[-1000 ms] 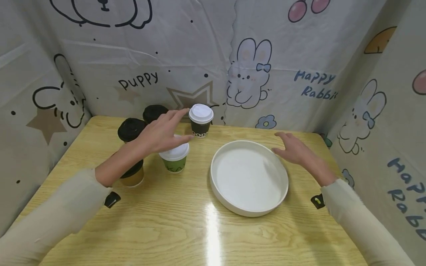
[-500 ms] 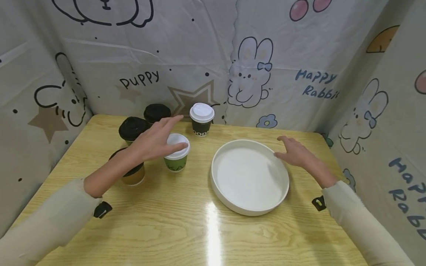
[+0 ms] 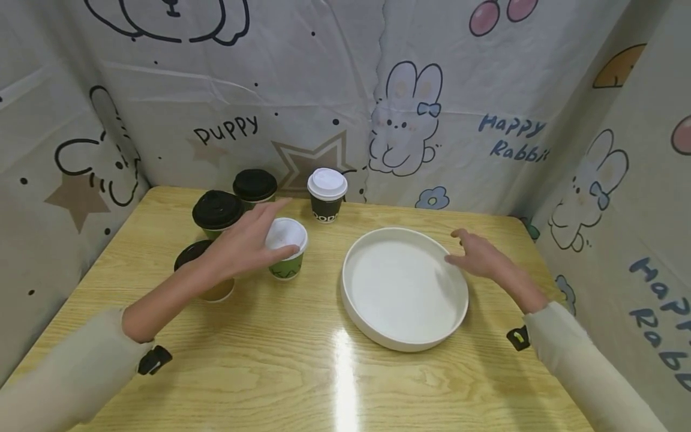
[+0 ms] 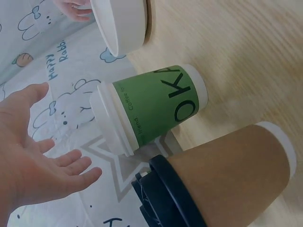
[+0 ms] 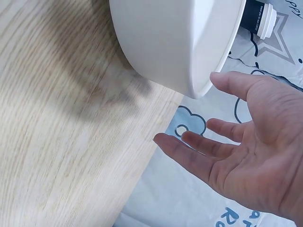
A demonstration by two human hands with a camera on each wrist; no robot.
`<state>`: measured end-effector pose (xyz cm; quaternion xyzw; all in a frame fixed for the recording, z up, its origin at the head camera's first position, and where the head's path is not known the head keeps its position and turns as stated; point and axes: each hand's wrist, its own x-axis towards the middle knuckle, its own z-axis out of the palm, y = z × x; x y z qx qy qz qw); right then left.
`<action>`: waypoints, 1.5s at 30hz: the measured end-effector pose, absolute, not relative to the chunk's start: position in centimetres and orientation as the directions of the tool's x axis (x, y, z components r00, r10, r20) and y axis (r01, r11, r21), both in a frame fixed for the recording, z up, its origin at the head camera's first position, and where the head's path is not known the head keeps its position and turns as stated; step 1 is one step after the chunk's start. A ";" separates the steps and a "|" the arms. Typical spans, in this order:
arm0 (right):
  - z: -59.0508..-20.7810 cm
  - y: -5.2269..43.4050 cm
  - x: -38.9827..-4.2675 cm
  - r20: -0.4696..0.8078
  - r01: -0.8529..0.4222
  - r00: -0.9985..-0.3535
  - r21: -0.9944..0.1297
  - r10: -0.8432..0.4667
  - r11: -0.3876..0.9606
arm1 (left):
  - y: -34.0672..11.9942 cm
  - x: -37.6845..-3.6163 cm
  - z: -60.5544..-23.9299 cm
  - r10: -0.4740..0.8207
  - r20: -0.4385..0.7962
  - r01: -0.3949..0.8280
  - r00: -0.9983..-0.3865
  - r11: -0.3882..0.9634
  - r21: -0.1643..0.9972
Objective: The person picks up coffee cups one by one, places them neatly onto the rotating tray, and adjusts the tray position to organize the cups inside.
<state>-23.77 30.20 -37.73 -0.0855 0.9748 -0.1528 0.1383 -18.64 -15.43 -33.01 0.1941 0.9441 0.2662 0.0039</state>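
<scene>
Left hand (image 3: 245, 243) fingers spread beside green "OKA" cup (image 4: 151, 106), right hand (image 3: 477, 255) loosely spread beside white dish (image 3: 405, 288)

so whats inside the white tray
Nothing shows inside the white tray: its floor is bare in the head view. The right hand covers only a bit of its far right rim.

5 cups (image 3: 286, 255) stand on the left half of the table (image 3: 302, 372), 3 in a back row, 2 in front. Dish (image 3: 405, 336) sits right of centre. Left hand (image 3: 245, 243) is just beside the front-right cup, over the front-left one. Right hand (image 3: 477, 255) is at the dish's right rim.
</scene>
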 end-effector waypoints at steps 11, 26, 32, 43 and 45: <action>-37.9 30.1 -23.1 -0.270 -0.095 -0.943 -0.343 -0.195 0.935 | -15.4 -16.5 -33.9 0.329 0.151 0.354 -0.932 0.741 0.571; -39.2 30.2 -21.1 -0.099 -0.190 -0.965 -0.368 -0.241 0.910 | -15.8 -15.3 -35.5 0.243 0.217 0.325 -0.946 0.683 0.654; -39.5 29.9 -20.0 -0.010 -0.323 -0.937 -0.351 -0.349 0.879 | -15.9 -15.1 -36.0 0.224 0.195 0.296 -0.955 0.671 0.680; -40.9 30.6 -18.3 0.071 -0.471 -0.879 -0.284 -0.471 0.836 | -15.9 -15.2 -36.7 0.194 0.171 0.258 -0.966 0.664 0.702; -41.0 30.8 -18.1 0.077 -0.490 -0.869 -0.271 -0.489 0.829 | -15.8 -15.2 -36.9 0.193 0.166 0.253 -0.967 0.661 0.707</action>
